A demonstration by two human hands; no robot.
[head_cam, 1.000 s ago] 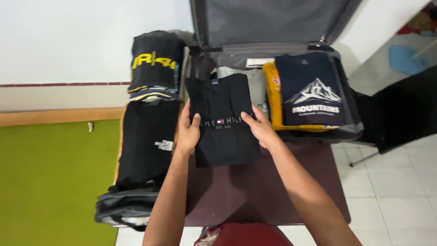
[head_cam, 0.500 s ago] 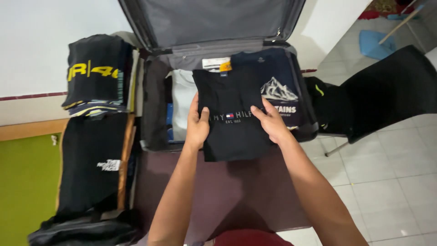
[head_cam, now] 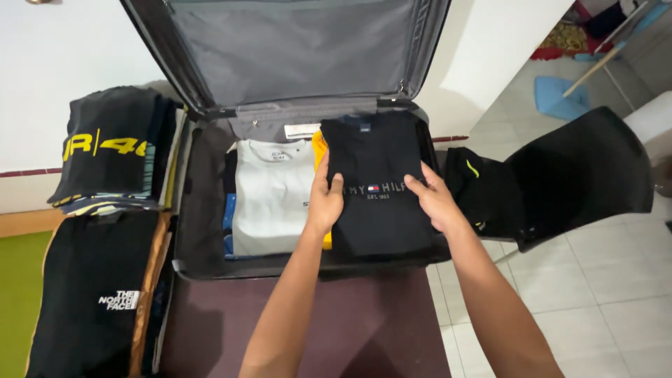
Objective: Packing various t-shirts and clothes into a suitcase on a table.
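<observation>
A folded black T-shirt [head_cam: 378,161] with a small chest logo lies on the right-hand stack inside an open grey suitcase [head_cam: 203,231]. My left hand [head_cam: 325,203] grips its left edge and my right hand [head_cam: 435,201] grips its right edge, thumbs on top. A yellow garment [head_cam: 320,145] peeks out under the shirt's left side. A folded white T-shirt [head_cam: 269,196] lies in the suitcase's left half.
The suitcase lid [head_cam: 294,49] stands open against the white wall. Two stacks of folded dark clothes [head_cam: 112,150] [head_cam: 91,294] lie to the left. The suitcase rests on a dark maroon table [head_cam: 308,329]. A black chair with black garments [head_cam: 560,175] stands on the right, over white tiles.
Both hands carried the black T-shirt forward and to the right, from above the table edge onto the right-hand stack in the suitcase, covering the navy mountain-print shirt.
</observation>
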